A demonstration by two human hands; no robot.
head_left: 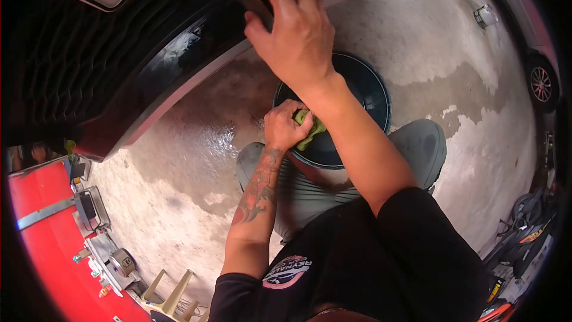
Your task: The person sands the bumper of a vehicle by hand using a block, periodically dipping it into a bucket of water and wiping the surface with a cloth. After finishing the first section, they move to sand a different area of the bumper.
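My right hand (298,39) is raised against the glossy black car bumper (223,30). Its fingers are closed around a dark brownish, flat-edged block (256,9), partly hidden behind them. Lower down, my left hand (286,124) grips a crumpled green cloth (310,128) over the near left side of a dark round tub (384,98). My right forearm crosses above the tub and covers part of it. Wet-looking smears shine on the bumper to the left of my right hand.
A honeycomb grille (65,53) fills the upper left. Water darkens the concrete floor (196,161). A bench grinder (113,262) stands by the red cabinet (44,203); a white can (485,16) sits far right. Another car's wheel (541,83) shows at the right edge.
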